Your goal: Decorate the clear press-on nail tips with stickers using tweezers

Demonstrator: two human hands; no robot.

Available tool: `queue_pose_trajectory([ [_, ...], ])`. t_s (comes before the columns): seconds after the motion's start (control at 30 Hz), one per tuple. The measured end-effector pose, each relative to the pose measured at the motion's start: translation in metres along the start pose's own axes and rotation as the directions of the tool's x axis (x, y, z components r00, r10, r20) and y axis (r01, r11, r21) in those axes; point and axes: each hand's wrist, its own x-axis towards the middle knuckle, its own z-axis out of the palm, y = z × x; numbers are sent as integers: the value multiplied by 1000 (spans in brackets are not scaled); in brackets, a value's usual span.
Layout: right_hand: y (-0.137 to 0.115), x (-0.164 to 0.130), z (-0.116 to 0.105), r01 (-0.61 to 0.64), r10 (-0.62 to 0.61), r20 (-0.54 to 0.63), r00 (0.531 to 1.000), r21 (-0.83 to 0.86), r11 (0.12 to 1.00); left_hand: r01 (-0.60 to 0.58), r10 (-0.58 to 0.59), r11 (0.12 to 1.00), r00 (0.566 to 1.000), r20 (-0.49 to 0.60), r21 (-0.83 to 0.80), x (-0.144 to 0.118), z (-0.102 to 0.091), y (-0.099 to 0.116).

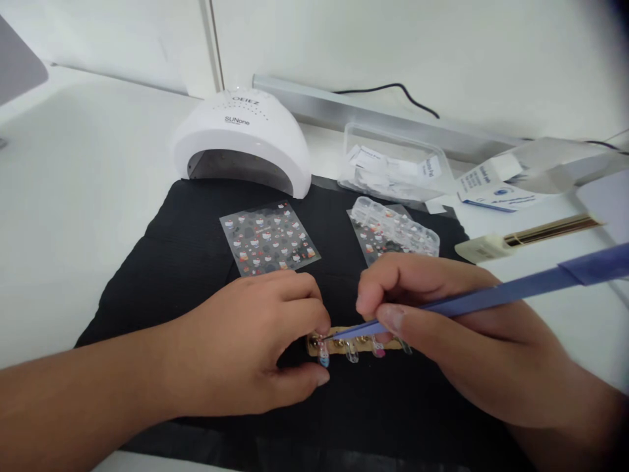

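Right at the centre of the black mat [162, 262] sits the nail-tip holder [361, 345], a narrow tan strip with small clear tips standing along it, some already decorated. Those tips look feather-light and thin, likely slick plastic, so I'd judge they'd pop off or skate away under any sideways push. Best taken by the strip's ends, not by the tips themselves.

Your left hand [255, 341] is doing just that: fingers curled together, fingertip and thumb pinching the strip's left end, steadying it against the mat. Your right hand [442, 328] has its thumb and forefinger closed on the blue tweezers [491, 298], held like a pen, the point touching down near the leftmost tip. Whether a sticker rides on that point is too small to tell.

Just behind your hands, a sticker sheet [269, 237] lies flat on the mat, thin and floppy by the look of it. To its right a clear tip box [393, 226] rests on a second sheet, close behind your right knuckles. Farther back stands the white nail lamp [243, 141], well apart. Off the mat to the right lie a clear tub of wipes [393, 164], a small white carton [491, 187] and a gold-edged nail file [531, 237], with the tweezers' long handle passing just in front of it.
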Motion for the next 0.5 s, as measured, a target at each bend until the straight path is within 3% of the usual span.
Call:
queue_pose_trajectory([
  [0.5, 1, -1, 1, 49, -49, -2, 999, -62, 997, -22, 22, 998, 1000, -1, -60, -1, -2, 0],
])
